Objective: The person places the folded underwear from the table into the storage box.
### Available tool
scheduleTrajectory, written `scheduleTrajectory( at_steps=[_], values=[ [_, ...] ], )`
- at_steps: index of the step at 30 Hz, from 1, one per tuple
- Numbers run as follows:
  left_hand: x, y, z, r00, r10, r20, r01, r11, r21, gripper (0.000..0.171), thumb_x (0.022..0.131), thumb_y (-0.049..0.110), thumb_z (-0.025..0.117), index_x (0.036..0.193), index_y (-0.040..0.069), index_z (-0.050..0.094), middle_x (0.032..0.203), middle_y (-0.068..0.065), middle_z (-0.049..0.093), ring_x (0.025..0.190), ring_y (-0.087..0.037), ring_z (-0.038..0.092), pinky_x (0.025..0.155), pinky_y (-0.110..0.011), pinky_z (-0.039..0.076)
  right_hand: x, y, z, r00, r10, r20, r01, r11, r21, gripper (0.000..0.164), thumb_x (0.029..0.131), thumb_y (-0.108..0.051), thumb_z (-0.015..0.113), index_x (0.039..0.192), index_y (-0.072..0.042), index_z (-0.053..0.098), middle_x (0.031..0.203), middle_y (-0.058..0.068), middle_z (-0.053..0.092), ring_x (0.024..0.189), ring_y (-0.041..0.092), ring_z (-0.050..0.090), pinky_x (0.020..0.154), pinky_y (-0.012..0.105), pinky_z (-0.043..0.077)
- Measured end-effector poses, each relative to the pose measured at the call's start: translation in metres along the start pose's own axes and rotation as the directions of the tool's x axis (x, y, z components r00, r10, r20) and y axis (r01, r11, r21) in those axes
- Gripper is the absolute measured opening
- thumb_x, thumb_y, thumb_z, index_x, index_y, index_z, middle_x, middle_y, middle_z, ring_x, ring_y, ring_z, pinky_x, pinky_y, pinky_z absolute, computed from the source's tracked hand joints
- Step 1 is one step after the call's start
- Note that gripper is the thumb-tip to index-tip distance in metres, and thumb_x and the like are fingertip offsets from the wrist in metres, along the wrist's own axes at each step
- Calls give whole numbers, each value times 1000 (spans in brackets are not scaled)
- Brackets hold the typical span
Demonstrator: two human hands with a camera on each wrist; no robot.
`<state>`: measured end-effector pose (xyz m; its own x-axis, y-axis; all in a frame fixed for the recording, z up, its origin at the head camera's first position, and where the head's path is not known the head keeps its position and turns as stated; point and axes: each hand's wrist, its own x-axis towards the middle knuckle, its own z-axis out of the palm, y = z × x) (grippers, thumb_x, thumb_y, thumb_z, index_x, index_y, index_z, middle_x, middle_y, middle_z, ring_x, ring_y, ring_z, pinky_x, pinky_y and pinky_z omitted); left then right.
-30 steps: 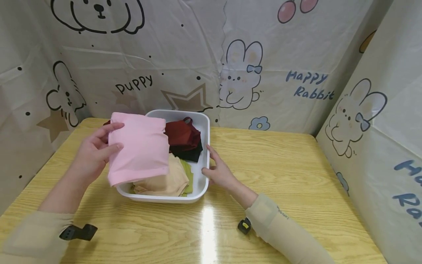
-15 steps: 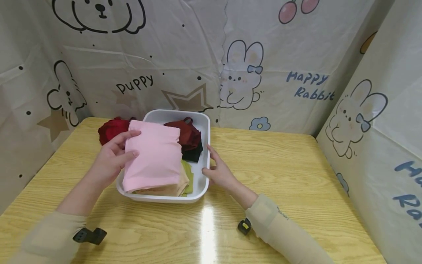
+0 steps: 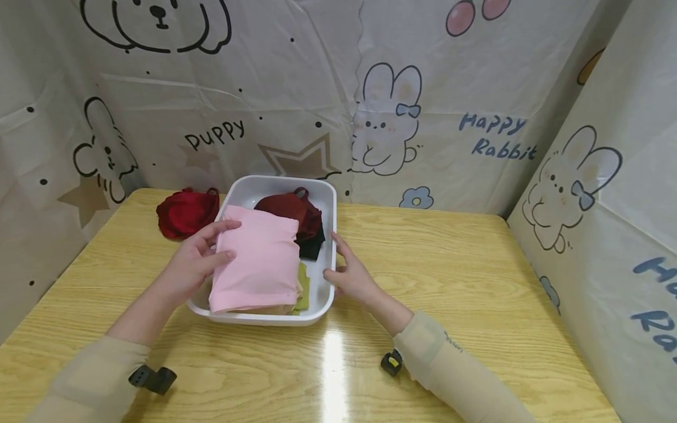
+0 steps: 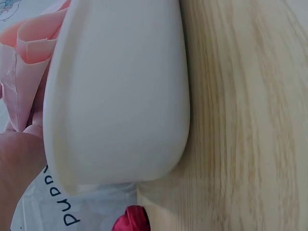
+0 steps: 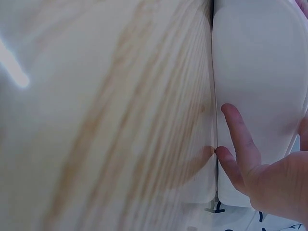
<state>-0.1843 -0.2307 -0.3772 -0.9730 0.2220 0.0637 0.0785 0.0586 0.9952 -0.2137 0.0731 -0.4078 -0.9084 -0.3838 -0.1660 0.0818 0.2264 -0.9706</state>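
Observation:
A folded pink garment (image 3: 259,258) lies over the left part of the white plastic tub (image 3: 317,294). My left hand (image 3: 195,258) pinches its left edge, with thumb and index finger on top and the other fingers underneath. In the left wrist view, its layered folds (image 4: 36,50) show above the tub's rim. Beneath it, beige cloth (image 3: 261,310) and a green cloth (image 3: 303,288) peek out. Behind it in the tub sit a rust-red bra (image 3: 291,208) and black cloth (image 3: 311,248). My right hand (image 3: 357,276) holds the tub's right side, thumb at the rim, other fingers against the outer wall.
A bright red bra (image 3: 187,212) rests on the wooden table (image 3: 433,282), just left of the tub near the back. A printed curtain (image 3: 296,76) hangs behind the table and along both sides. Each sleeve has a small black camera (image 3: 153,379) at the wrist.
My left hand has carried the pink garment rightward and lower into the tub, covering most of the beige cloth and uncovering the bright red bra. My right hand has stayed on the tub.

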Motion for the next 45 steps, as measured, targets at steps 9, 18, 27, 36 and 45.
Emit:
scheduleTrajectory(
  at_steps=[9,18,27,36,45],
  values=[
    [8,-1,-4,998,-63,-2,63,991,120,49,91,14,61,137,17,43,138,-10,36,105,-13,48,80,-22,52,10,20,-1,999,-38,-35,37,999,-13,87,80,-4,57,152,-28,14,154,9,24,105,31,57,56,39,56],
    [12,-8,-8,991,-135,18,131,979,158,50,90,17,63,136,18,43,139,-12,34,107,-20,47,80,-24,52,10,19,0,999,-32,-33,32,999,1,86,80,-4,56,152,-29,15,154,7,24,104,32,57,55,39,55],
    [20,-11,-10,987,-147,64,127,960,249,49,90,17,63,135,13,44,127,-15,45,102,-21,52,79,-25,52,10,19,1,999,-33,-41,32,999,-16,86,80,-5,57,152,-29,16,154,7,25,102,29,59,52,36,53],
    [25,-13,-13,987,-132,88,85,907,412,46,89,16,64,132,11,48,133,-16,46,109,-29,49,81,-22,48,10,19,1,999,-29,-36,28,1000,-9,87,80,-5,57,152,-29,14,154,7,24,103,29,59,53,37,54],
    [29,-15,-13,992,-80,99,9,819,574,42,86,12,66,126,10,54,121,-15,56,96,-26,51,83,-32,43,11,18,-1,1000,-13,-12,13,1000,-4,89,82,-4,57,153,-27,8,156,10,17,107,33,56,54,40,53]
  ],
)
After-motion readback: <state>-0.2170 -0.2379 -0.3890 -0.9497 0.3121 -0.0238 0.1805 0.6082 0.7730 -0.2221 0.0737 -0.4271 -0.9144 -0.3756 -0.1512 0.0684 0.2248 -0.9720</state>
